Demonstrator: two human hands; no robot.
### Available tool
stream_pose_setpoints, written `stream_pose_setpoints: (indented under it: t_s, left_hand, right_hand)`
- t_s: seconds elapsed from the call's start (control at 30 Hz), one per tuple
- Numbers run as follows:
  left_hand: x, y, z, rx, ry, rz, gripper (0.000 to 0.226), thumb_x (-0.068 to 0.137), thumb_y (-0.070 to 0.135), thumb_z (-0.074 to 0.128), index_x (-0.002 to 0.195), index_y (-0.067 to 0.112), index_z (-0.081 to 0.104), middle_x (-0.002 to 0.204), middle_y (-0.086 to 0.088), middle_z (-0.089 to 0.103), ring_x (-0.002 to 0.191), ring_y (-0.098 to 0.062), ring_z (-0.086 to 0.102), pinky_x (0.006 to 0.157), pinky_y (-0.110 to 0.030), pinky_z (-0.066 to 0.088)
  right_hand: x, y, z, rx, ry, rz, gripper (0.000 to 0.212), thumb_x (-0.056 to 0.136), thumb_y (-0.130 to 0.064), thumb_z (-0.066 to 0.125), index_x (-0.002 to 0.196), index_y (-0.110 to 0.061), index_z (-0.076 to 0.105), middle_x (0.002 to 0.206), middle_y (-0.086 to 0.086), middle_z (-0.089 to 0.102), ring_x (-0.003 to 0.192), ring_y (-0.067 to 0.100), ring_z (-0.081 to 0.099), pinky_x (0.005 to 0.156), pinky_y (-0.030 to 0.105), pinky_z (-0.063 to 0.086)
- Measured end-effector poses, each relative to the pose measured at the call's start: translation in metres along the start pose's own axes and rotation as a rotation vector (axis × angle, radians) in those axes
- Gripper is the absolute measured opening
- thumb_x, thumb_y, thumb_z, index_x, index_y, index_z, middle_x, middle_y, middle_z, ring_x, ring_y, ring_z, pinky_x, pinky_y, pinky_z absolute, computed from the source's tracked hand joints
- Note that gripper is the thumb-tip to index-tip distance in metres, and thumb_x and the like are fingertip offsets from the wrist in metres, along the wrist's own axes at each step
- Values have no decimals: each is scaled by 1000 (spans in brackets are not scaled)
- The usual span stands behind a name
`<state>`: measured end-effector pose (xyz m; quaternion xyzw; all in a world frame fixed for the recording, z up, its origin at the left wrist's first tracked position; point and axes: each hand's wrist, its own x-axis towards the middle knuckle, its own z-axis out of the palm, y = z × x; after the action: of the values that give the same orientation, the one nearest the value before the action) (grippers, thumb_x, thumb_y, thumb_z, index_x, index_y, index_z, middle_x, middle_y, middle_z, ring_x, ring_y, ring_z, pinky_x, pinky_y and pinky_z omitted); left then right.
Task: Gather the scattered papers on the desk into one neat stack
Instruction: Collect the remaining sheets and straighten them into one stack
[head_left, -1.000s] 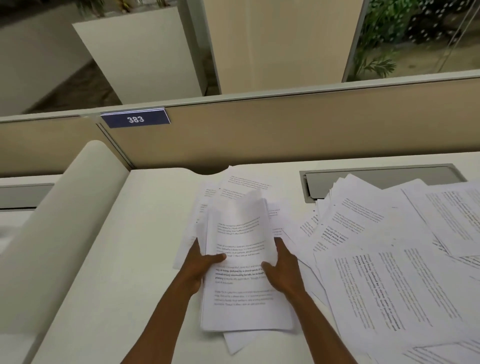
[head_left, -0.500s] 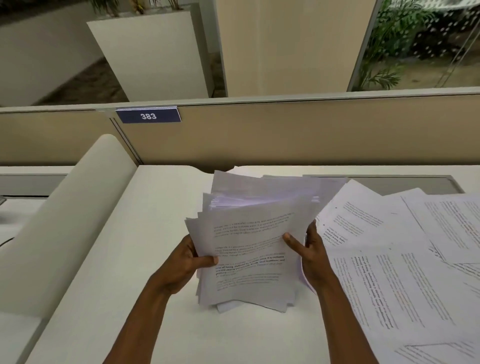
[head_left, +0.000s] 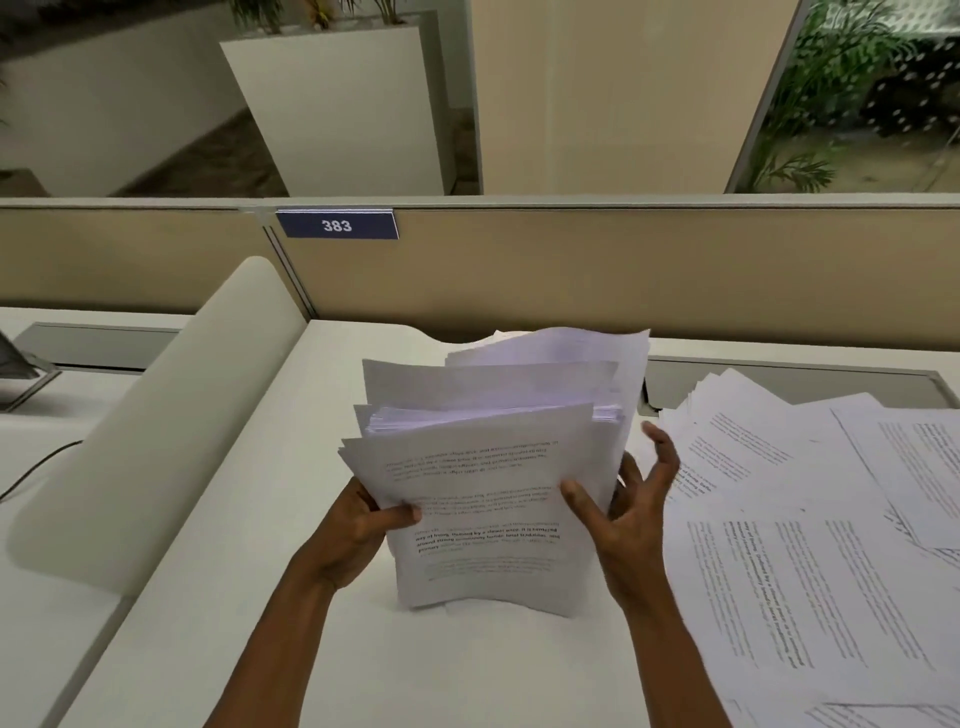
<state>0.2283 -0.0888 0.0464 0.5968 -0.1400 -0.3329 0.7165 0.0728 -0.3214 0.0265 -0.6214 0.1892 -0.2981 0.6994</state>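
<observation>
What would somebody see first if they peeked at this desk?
A thick bundle of papers stands on its bottom edge mid-desk, the left hand gripping one side and the right hand at the other. More printed sheets lie spread out to the right. A blue sign reading 383 hangs on the divider behind.

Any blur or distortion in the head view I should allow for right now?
Head view: wide-angle bend curves the partition; print on the held stack is smeared, unreadable; right hand fingers slightly motion-blurred; lighting dim and even, no glare.

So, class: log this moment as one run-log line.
left hand: grips bundle | right hand: steadies edge | bundle: upright on desk | loose sheets: remain
</observation>
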Motion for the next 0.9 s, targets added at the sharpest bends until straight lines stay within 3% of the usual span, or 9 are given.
stream_pose_setpoints:
  t_s: [0.1, 0.23, 0.33, 0.4, 0.5, 0.63, 0.73, 0.8, 0.9]
  left_hand:
    - [-10, -5, -5, 26, 18, 7, 52, 69, -7, 71, 110, 25, 74, 114, -10, 75, 110, -30, 70, 89, -40, 59]
    - [-20, -3, -8, 94, -58, -29, 63, 65, 0, 84, 121, 20, 67, 121, -12, 73, 116, -33, 67, 91, -42, 59]
    - [-24, 3, -11, 128, -127, -71, 65, 55, 18, 97, 115, 26, 76, 121, -11, 73, 115, -28, 68, 90, -40, 59]
    - [-28, 6, -8, 160, -146, -89, 63, 53, 16, 94, 112, 30, 77, 115, -6, 75, 111, -22, 70, 87, -36, 59]
    - [-32, 9, 0, 177, -91, -45, 58, 54, 14, 90, 107, 33, 78, 111, -2, 77, 108, -20, 71, 85, -33, 60]
    - [-43, 12, 9, 158, -11, 127, 51, 68, 9, 86, 114, 28, 74, 118, -11, 74, 113, -30, 69, 88, -42, 60]
    - [-48, 6, 27, 266, 87, 124, 46, 77, 0, 83, 101, 39, 77, 108, 1, 78, 104, -18, 73, 87, -41, 59]
    - [-48, 5, 36, 263, 218, 166, 40, 80, 2, 80, 95, 40, 79, 102, 3, 79, 99, -15, 74, 87, -44, 61]
    - [-48, 15, 40, 251, 249, 244, 43, 83, -1, 76, 95, 40, 79, 99, 6, 79, 96, -13, 75, 84, -38, 62]
  right_hand:
    - [-4, -2, -8, 63, -32, 35, 106, 81, -3, 76, 151, -47, 8, 134, 1, 63, 115, 25, 67, 85, 39, 60]
    - [-10, 0, -11, -15, -138, 76, 67, 79, -23, 75, 139, -23, 44, 122, 4, 68, 114, 31, 66, 90, 55, 57]
    - [-9, -7, -10, 21, -144, 48, 78, 75, -45, 77, 139, -12, 45, 122, 5, 66, 117, 26, 64, 93, 49, 56]
    - [-11, -13, -5, 5, -150, 40, 92, 69, -59, 79, 136, -6, 45, 117, 0, 67, 113, 19, 65, 87, 36, 58]
    - [-17, -19, 2, -99, -216, 4, 92, 62, -73, 75, 131, -18, 49, 113, 0, 66, 109, 6, 65, 79, 22, 57]
    - [-19, -14, -2, -215, -209, -35, 70, 74, -49, 74, 133, -17, 52, 114, -8, 68, 109, 12, 66, 83, 26, 59]
    - [-21, -13, 7, -344, -243, -18, 46, 73, -32, 81, 115, -34, 61, 105, -24, 70, 101, 5, 67, 75, 15, 57]
    - [-20, -14, 10, -333, -188, -29, 47, 77, -11, 83, 105, -44, 64, 99, -27, 71, 96, 3, 69, 76, 17, 59]
    - [-20, -23, 12, -264, -118, -37, 55, 79, 3, 76, 99, -47, 67, 95, -29, 71, 93, -4, 68, 74, 11, 56]
